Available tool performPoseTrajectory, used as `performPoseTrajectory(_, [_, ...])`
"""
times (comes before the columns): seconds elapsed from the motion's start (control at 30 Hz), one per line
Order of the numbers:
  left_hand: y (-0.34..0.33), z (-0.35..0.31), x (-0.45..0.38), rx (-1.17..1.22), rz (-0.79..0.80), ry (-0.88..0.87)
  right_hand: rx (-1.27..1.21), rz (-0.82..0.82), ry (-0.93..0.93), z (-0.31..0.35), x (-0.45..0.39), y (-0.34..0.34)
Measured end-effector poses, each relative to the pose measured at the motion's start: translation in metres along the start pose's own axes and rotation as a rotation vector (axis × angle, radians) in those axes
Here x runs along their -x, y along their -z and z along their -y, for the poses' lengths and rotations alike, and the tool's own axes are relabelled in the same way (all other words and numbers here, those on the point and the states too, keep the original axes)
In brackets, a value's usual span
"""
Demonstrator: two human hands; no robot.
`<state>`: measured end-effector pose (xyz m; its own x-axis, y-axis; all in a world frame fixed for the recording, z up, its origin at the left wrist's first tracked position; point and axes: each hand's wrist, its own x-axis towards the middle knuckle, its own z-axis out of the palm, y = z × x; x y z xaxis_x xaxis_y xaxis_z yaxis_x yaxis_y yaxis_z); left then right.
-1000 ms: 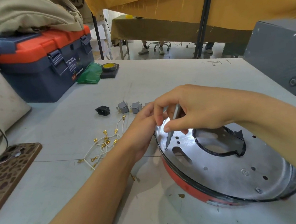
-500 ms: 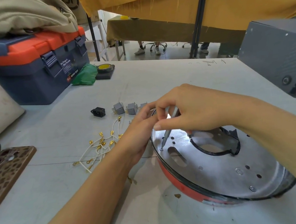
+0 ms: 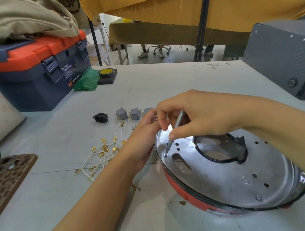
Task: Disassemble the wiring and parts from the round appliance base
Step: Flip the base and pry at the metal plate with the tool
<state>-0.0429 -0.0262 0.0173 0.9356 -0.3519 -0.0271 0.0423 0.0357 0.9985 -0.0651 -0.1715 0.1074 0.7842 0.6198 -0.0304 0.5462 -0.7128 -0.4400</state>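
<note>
The round appliance base (image 3: 228, 178), a silver metal plate with a red rim, lies tilted on the white table (image 3: 163, 80). My right hand (image 3: 200, 114) pinches a thin grey screwdriver (image 3: 173, 132) whose tip sits on a screw (image 3: 165, 154) near the plate's left edge. My left hand (image 3: 143, 140) grips the base's left rim, fingers curled over the edge. White wires with gold terminals (image 3: 103, 155) lie loose to the left. Behind them lie a black power socket (image 3: 100, 118) and grey switches (image 3: 128, 114).
A blue and orange toolbox (image 3: 37, 70) stands at the back left with a cloth bag on top. Green plastic (image 3: 87, 80) and yellow tape (image 3: 107, 72) lie beside it. A phone in a brown case (image 3: 6, 177) is at the left edge. A grey box (image 3: 288, 61) stands at the right.
My right hand's fingers have shifted a little on the screwdriver, whose tip stays on the same screw. The camera view has moved slightly left.
</note>
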Motion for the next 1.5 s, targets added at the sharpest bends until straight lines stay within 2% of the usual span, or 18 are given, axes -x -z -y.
performPoseTrajectory(0.2, [0.000, -0.001, 0.003, 0.022, 0.024, -0.019, 0.147, -0.076, -0.023, 0.006, -0.010, -0.006])
performPoseTrajectory(0.37, [0.000, -0.003, 0.003, -0.048, 0.081, -0.101, 0.060, -0.012, -0.021, 0.010, -0.011, -0.005])
performPoseTrajectory(0.6, [0.001, 0.000, 0.000, -0.006, 0.109, -0.120, 0.142, 0.068, -0.005, 0.012, -0.007, 0.005])
performPoseTrajectory(0.83, [0.002, 0.002, -0.001, 0.018, 0.046, -0.063, 0.203, -0.079, -0.010, 0.012, -0.009, -0.006])
performPoseTrajectory(0.9, [0.001, 0.001, -0.001, 0.025, 0.072, -0.080, 0.120, -0.068, -0.002, 0.013, -0.008, -0.007])
performPoseTrajectory(1.1, [0.003, 0.003, -0.003, 0.049, 0.085, -0.106, 0.103, 0.023, -0.026, 0.011, -0.002, 0.004])
performPoseTrajectory(1.33, [0.003, 0.005, -0.003, 0.019, 0.068, -0.094, 0.166, -0.107, -0.021, 0.017, -0.009, -0.009])
performPoseTrajectory(1.5, [0.002, 0.002, -0.002, -0.016, 0.112, -0.146, 0.124, -0.001, -0.026, 0.016, -0.007, -0.001])
